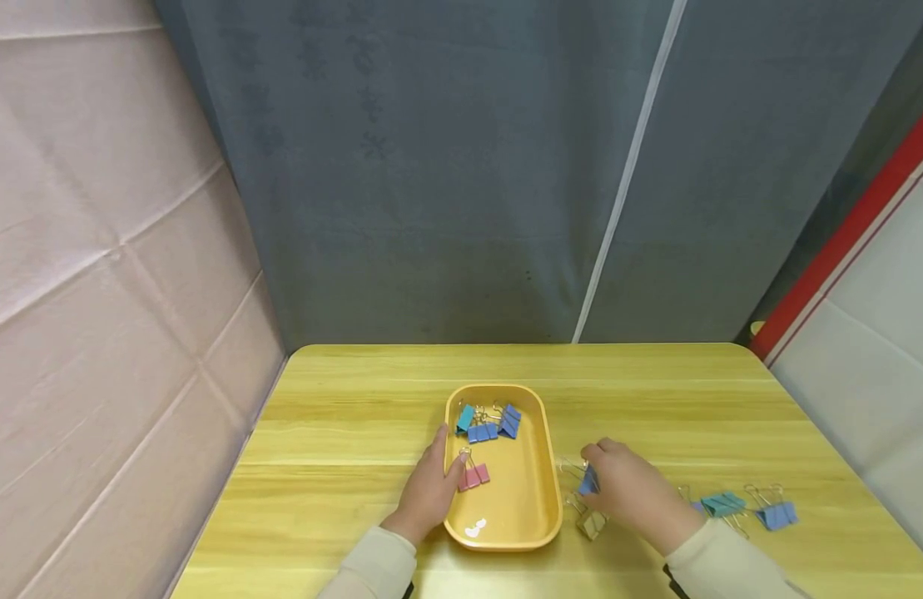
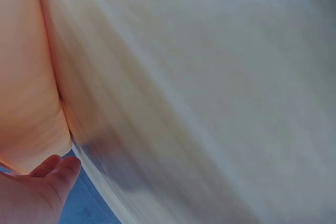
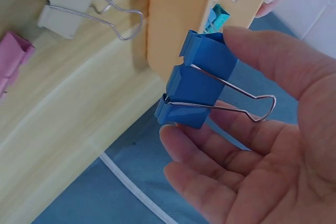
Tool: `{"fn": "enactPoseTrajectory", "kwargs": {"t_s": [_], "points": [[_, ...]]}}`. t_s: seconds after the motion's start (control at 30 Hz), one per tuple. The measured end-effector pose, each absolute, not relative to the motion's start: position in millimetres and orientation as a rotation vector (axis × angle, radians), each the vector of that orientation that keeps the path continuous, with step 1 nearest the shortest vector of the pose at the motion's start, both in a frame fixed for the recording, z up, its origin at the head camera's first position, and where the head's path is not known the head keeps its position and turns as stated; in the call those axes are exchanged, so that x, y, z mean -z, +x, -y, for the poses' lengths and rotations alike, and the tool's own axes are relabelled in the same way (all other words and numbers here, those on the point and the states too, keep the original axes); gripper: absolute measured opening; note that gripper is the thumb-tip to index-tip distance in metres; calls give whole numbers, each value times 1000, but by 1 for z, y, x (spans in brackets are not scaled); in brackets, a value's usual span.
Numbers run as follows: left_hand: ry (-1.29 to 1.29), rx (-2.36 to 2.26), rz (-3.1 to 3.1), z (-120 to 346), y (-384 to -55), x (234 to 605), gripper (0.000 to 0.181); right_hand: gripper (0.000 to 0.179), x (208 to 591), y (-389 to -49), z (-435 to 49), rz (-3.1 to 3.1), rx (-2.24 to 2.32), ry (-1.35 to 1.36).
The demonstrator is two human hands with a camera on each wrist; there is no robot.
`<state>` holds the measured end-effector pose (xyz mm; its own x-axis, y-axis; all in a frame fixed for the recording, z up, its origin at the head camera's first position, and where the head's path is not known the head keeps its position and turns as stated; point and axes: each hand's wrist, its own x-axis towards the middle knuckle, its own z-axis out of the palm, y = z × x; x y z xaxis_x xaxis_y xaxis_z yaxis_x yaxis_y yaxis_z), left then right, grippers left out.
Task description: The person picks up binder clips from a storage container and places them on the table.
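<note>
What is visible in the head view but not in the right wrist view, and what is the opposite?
Only head view: the light-blue metal binder clip lying right of the right hand, and the red stripe on the right.

Only right wrist view: that hand's palm side.

Both: the dark-blue metal binder clip pinched in that hand, the beige metal binder clip, the yellow rounded-rectangular plastic tray and, partly in the wrist view, the left hand.

The head view is bright and even, with white glare inside the near end of the tray [image 1: 517, 499] and a pale sheen on the table [image 1: 341, 466] just nearer; the curtain [image 1: 431, 208] beyond it looks dim. The left wrist view is greyish and blurred. The right wrist view shows the blue clip [image 3: 197, 82] sharp against the tray.
</note>
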<state>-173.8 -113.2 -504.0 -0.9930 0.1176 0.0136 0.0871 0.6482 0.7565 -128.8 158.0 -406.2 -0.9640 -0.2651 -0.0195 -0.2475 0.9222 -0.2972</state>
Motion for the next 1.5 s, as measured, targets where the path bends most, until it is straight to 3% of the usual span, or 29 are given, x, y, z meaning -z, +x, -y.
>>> {"fn": "enactPoseTrajectory", "kwargs": {"t_s": [0.67,0.93,1.5], "points": [[162,-1293,-2814,113,-172,505,66,46,430,-104,-163,-3014,494,-282],[142,-1290,-2808,114,-171,504,66,52,441,-98,-164,-2999,505,-298],[152,-1283,-2812,115,-172,505,67,49,463,-91,-170,-2953,494,-345]]}}
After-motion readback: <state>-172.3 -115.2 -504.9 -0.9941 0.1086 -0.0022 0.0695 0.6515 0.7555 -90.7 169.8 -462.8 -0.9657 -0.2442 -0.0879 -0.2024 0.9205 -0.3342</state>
